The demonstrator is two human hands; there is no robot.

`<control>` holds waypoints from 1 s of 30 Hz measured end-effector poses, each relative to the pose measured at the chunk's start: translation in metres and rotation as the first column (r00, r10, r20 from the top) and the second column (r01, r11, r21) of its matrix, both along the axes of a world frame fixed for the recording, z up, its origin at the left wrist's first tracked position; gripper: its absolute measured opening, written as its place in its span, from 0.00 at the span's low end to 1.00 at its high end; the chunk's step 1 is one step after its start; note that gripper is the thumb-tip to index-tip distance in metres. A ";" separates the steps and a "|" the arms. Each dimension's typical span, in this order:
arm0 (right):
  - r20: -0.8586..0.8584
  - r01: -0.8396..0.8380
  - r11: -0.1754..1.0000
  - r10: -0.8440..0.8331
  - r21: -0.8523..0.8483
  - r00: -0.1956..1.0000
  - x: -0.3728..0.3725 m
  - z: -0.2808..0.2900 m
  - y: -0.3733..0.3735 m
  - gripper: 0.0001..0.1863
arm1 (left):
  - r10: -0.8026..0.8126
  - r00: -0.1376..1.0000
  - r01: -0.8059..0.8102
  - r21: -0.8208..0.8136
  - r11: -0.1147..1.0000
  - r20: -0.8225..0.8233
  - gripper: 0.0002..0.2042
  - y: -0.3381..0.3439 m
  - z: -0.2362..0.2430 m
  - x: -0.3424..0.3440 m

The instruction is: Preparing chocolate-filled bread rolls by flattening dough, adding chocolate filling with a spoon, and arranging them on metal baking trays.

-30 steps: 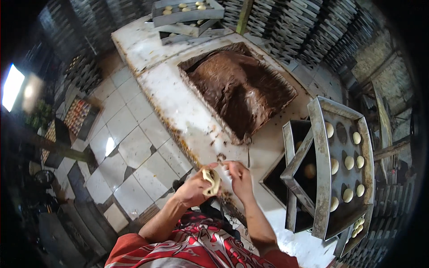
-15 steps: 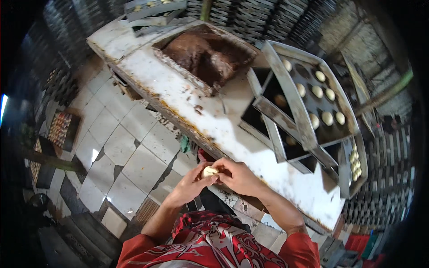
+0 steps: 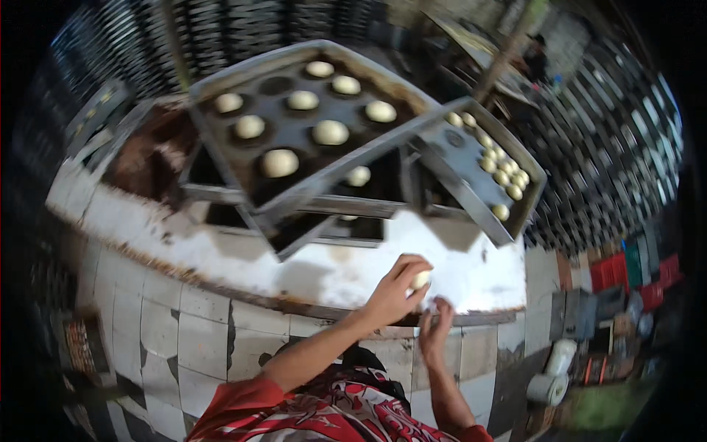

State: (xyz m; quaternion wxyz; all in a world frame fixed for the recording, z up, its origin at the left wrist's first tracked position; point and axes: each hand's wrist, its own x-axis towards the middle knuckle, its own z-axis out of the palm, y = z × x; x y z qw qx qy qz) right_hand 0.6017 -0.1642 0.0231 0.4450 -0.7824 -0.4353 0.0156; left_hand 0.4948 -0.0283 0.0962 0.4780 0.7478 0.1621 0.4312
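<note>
At eleven o'clock from the hands, a large metal tray (image 3: 291, 130) holds pale dough balls (image 3: 330, 132). The left hand (image 3: 401, 289) curls around one dough piece (image 3: 420, 279) (rounded, partly hidden); near it, toward six o'clock, the right hand (image 3: 436, 325) is half-curled, its hold unclear. At one o'clock sits a smaller tray (image 3: 464, 163).

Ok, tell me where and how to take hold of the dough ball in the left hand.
Pinch the dough ball by its exposed right side, probably best coming from the right: it looks rounded, and the left hand covers its left side.
</note>
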 end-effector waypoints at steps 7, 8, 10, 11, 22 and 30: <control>-0.445 -0.022 0.998 -0.007 -0.061 0.896 0.119 -0.012 0.082 0.11 | -0.078 0.903 0.151 0.141 0.978 -0.423 0.31 -0.001 -0.042 0.070; -0.400 -0.198 0.975 0.142 -0.103 0.906 0.105 -0.018 0.084 0.11 | -0.076 0.956 0.085 0.018 0.996 -0.284 0.30 0.002 -0.040 0.045; 0.044 -0.500 0.822 0.530 -0.273 0.847 0.079 -0.030 0.064 0.06 | -0.011 0.926 -0.048 -0.146 0.988 -0.377 0.27 0.009 -0.037 -0.017; 0.176 -0.546 0.812 0.579 -0.204 0.796 0.077 -0.025 0.048 0.04 | 0.061 0.901 -0.122 -0.117 0.986 -0.430 0.24 0.011 -0.037 -0.048; 0.214 -0.072 0.948 0.143 -0.310 0.966 0.070 -0.025 0.077 0.10 | -0.411 0.847 0.326 -0.283 0.902 -0.337 0.22 0.059 -0.014 -0.156; -0.233 -0.806 0.380 0.822 -0.454 0.519 0.002 0.272 0.225 0.21 | -0.528 0.838 0.340 -0.625 0.702 -0.137 0.21 0.095 -0.034 -0.255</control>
